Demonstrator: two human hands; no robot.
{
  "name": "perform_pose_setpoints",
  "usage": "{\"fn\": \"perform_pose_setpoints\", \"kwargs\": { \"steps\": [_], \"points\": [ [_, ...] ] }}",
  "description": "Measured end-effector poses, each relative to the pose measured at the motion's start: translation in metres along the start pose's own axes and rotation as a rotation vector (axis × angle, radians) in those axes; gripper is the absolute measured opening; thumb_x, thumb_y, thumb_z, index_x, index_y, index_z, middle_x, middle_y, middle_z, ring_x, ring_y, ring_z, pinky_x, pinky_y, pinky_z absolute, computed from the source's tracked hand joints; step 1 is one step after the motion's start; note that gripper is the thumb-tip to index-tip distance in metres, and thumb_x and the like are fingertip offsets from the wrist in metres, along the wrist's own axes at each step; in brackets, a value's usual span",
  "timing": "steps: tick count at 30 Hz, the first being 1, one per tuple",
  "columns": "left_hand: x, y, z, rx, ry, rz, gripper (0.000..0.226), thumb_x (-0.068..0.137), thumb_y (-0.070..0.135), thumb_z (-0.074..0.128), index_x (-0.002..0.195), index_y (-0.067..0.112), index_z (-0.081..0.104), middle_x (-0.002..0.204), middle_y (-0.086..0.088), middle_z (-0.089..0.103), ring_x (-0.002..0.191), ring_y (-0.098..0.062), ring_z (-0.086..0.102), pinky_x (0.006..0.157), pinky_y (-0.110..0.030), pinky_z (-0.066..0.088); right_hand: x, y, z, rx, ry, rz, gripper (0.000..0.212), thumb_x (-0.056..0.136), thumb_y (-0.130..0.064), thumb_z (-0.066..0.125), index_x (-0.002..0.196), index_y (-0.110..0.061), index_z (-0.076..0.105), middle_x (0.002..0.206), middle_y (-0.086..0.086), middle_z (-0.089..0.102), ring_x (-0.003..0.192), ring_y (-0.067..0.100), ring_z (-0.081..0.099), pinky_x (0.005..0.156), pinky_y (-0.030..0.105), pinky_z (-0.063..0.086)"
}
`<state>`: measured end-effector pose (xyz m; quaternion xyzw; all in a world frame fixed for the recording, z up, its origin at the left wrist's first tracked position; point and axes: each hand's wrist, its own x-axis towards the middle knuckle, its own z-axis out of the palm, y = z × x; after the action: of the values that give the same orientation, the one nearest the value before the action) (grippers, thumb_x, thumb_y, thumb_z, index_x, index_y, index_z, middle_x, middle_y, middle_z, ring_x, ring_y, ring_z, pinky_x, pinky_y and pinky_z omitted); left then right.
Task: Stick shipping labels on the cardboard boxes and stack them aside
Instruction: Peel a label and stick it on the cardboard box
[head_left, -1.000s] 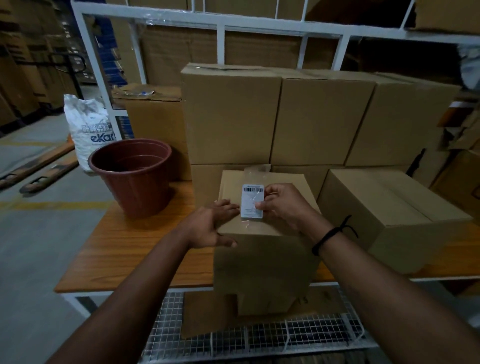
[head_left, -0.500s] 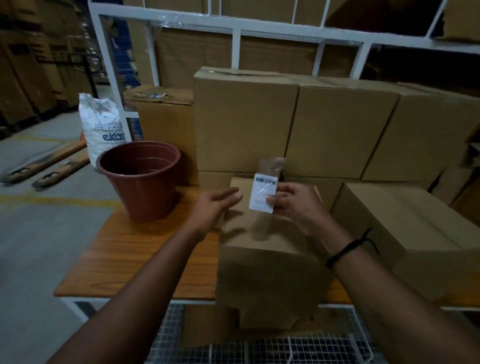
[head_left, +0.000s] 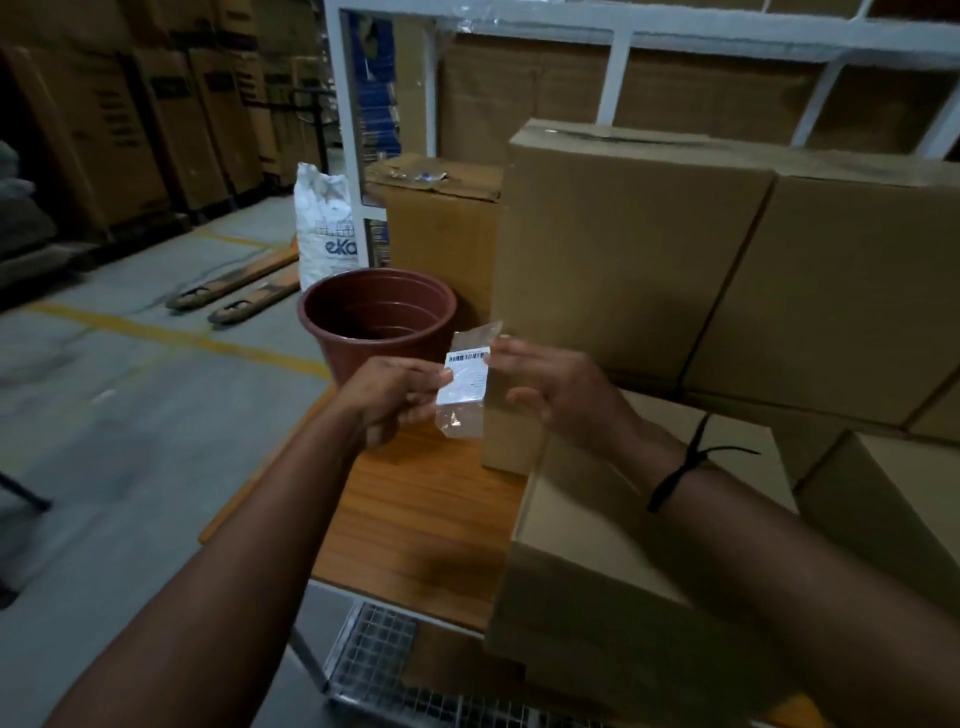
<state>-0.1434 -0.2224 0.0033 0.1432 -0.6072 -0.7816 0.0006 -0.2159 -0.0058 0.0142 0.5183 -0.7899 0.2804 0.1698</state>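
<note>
The left hand (head_left: 395, 395) and right hand (head_left: 566, 400) pinch the white film-backed barcode label (head_left: 465, 379), peeling it, I'd say; next, onto the brown cardboard box (head_left: 597, 545) at five o'clock.

You see one label (head_left: 464, 378), one brown pot (head_left: 358, 358) and one white sack (head_left: 319, 228). You count at least six cardboard boxes (head_left: 623, 249).
</note>
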Motion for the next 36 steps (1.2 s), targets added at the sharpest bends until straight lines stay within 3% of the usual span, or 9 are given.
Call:
{"fn": "perform_pose_setpoints", "kwargs": {
  "steps": [4, 7, 9, 11, 15, 20, 24, 31, 36],
  "points": [
    [0.014, 0.005, -0.023, -0.007, -0.036, -0.046, 0.027, 0.068, 0.011, 0.073, 0.092, -0.002, 0.073, 0.088, -0.016, 0.062, 0.072, -0.015, 0.045, 0.053, -0.02, 0.055, 0.036, -0.003, 0.036, -0.055, 0.037, -0.121, 0.024, 0.089, -0.005, 0.055, 0.105, -0.005, 0.073, 0.113, 0.01, 0.071, 0.105, 0.023, 0.067, 0.091, 0.039, 0.054],
    [0.028, 0.009, -0.043, 0.005, -0.023, 0.016, 0.019, 0.082, 0.013, 0.068, 0.095, 0.0, 0.071, 0.09, -0.017, 0.065, 0.074, -0.018, 0.057, 0.058, -0.023, 0.058, 0.061, -0.006, 0.05, 0.032, 0.13, -0.015, 0.018, 0.086, 0.001, 0.063, 0.098, -0.006, 0.074, 0.099, 0.004, 0.074, 0.089, 0.014, 0.069, 0.078, 0.025, 0.055],
    [0.046, 0.006, -0.069, 0.318, 0.105, 0.256, 0.017, 0.092, 0.014, 0.064, 0.103, 0.005, 0.074, 0.094, -0.012, 0.072, 0.079, -0.017, 0.065, 0.068, -0.024, 0.056, 0.077, -0.008, 0.061, 0.139, 0.165, 0.119, 0.017, 0.087, -0.002, 0.065, 0.1, -0.01, 0.074, 0.093, -0.004, 0.071, 0.079, 0.002, 0.064, 0.07, 0.012, 0.049],
    [0.069, 0.003, -0.104, 0.817, 0.314, 0.486, 0.026, 0.091, 0.017, 0.068, 0.116, 0.011, 0.072, 0.112, -0.006, 0.072, 0.101, -0.015, 0.066, 0.085, -0.026, 0.051, 0.094, -0.006, 0.075, 0.305, 0.175, 0.374, 0.016, 0.089, -0.008, 0.066, 0.103, -0.013, 0.072, 0.093, -0.007, 0.07, 0.081, 0.001, 0.066, 0.07, 0.018, 0.054],
    [0.112, -0.003, -0.151, 1.335, 0.17, 0.554, 0.049, 0.088, 0.011, 0.069, 0.136, 0.006, 0.057, 0.143, -0.013, 0.052, 0.139, -0.035, 0.04, 0.112, -0.043, 0.032, 0.13, 0.002, 0.102, 0.668, 0.221, 0.852, 0.018, 0.09, -0.008, 0.064, 0.108, -0.009, 0.065, 0.103, 0.007, 0.071, 0.089, 0.016, 0.071, 0.076, 0.038, 0.06],
    [0.127, -0.009, -0.169, 1.39, 0.192, 0.659, 0.046, 0.078, -0.006, 0.065, 0.121, 0.009, 0.069, 0.121, -0.012, 0.068, 0.114, -0.034, 0.062, 0.089, -0.036, 0.049, 0.18, 0.013, 0.123, 0.945, 0.284, 1.141, 0.028, 0.091, 0.002, 0.061, 0.118, 0.008, 0.056, 0.11, 0.021, 0.067, 0.094, 0.025, 0.07, 0.074, 0.033, 0.06],
    [0.122, -0.006, -0.171, 1.379, 0.226, 0.804, 0.038, 0.079, 0.016, 0.046, 0.101, 0.012, 0.078, 0.096, -0.009, 0.075, 0.089, -0.032, 0.068, 0.067, -0.036, 0.056, 0.209, 0.015, 0.137, 1.017, 0.284, 1.167, 0.034, 0.09, 0.005, 0.062, 0.122, 0.007, 0.053, 0.098, 0.012, 0.067, 0.082, 0.019, 0.07, 0.063, 0.026, 0.06],
    [0.105, -0.016, -0.195, 1.356, 0.106, 0.927, 0.034, 0.082, 0.015, 0.049, 0.1, 0.009, 0.077, 0.097, -0.007, 0.075, 0.089, -0.028, 0.069, 0.072, -0.035, 0.056, 0.232, 0.012, 0.166, 0.887, 0.113, 1.315, 0.026, 0.088, 0.004, 0.064, 0.113, 0.003, 0.059, 0.105, 0.018, 0.069, 0.084, 0.024, 0.071, 0.047, 0.026, 0.056],
    [0.089, -0.023, -0.2, 1.279, 0.051, 0.981, 0.027, 0.086, 0.013, 0.052, 0.098, 0.009, 0.076, 0.097, -0.004, 0.074, 0.089, -0.024, 0.068, 0.077, -0.031, 0.054, 0.229, 0.007, 0.187, 0.751, -0.058, 1.289, 0.036, 0.089, 0.006, 0.061, 0.124, 0.007, 0.053, 0.121, 0.021, 0.062, 0.107, 0.032, 0.065, 0.07, 0.033, 0.057]
  ]
}}
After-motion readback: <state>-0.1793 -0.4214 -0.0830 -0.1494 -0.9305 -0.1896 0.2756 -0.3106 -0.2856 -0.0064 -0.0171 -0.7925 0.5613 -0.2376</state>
